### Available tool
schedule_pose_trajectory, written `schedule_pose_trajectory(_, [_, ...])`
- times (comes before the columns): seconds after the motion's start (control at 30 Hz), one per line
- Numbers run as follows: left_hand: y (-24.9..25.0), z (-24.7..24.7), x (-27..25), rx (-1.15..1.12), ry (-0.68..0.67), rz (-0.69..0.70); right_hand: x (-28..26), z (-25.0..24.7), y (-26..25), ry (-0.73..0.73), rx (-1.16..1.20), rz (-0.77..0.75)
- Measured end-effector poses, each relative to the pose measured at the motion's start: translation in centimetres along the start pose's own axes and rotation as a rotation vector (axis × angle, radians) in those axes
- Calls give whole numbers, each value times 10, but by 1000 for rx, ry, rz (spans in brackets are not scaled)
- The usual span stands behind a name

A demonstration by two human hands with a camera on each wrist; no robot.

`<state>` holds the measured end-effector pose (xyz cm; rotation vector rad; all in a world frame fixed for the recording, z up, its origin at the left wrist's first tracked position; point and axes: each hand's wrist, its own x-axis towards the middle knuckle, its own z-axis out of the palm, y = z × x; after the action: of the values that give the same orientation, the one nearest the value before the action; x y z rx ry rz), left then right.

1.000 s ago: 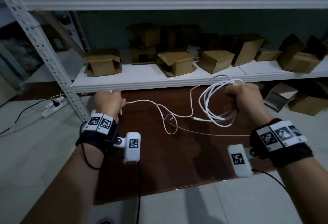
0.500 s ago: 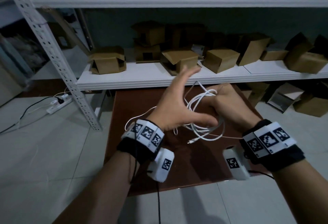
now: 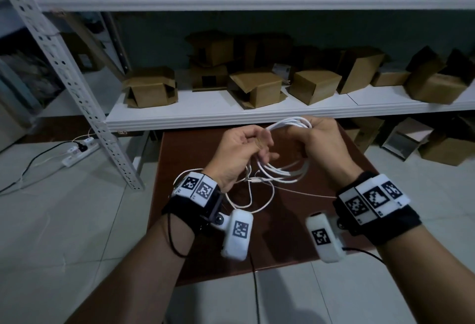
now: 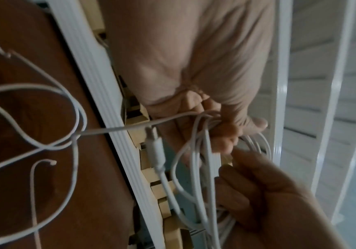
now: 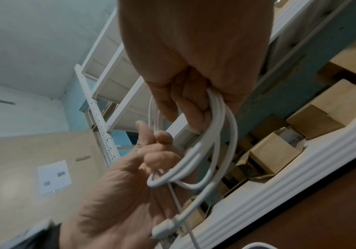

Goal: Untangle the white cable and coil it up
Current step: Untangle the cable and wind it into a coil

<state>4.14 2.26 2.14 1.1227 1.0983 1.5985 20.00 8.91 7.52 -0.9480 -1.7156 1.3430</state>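
The white cable is partly wound into a bundle of loops held up over the brown table. My right hand grips the top of the loops in a fist; the right wrist view shows the strands running through its curled fingers. My left hand is right beside it and pinches a strand of the cable at the bundle. A white plug dangles below the hands. A loose length of the cable trails in curves onto the table under my left wrist.
A white shelf just beyond the table carries several cardboard boxes. A perforated metal upright stands at the left, with a power strip on the tiled floor. More boxes lie on the floor at the right.
My left hand, which held the cable stretched out to the left, swung open across to the bundle and now pinches the cable there. The right hand kept its grip on the loops.
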Motion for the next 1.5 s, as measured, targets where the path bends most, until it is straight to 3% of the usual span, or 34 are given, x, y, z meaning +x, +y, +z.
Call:
schedule_pose_trajectory(0.07, [3,1,2,-150,8,-61,4,3,2,58,66,23])
schedule_pose_trajectory(0.17, [6,5,5,-251,79,-100,1,11,2,34,150,49])
schedule_pose_trajectory(0.5, [8,12,5,-182,199,-73,-3,10,7,-98,171,92])
schedule_pose_trajectory(0.73, [7,16,-2,-347,26,-152,0,8,9,99,359,132])
schedule_pose_trajectory(0.93, [9,1,-2,-473,-136,-206,4,2,10,146,345,128])
schedule_pose_trajectory(1.17, [15,-6,-2,-539,-205,-146,13,-6,11,213,534,193])
schedule_pose_trajectory(1.3, [14,1,1,-519,-136,-112,14,-4,13,239,611,243])
schedule_pose_trajectory(1.5, [16,15,6,-411,205,-128,3,17,13,145,505,197])
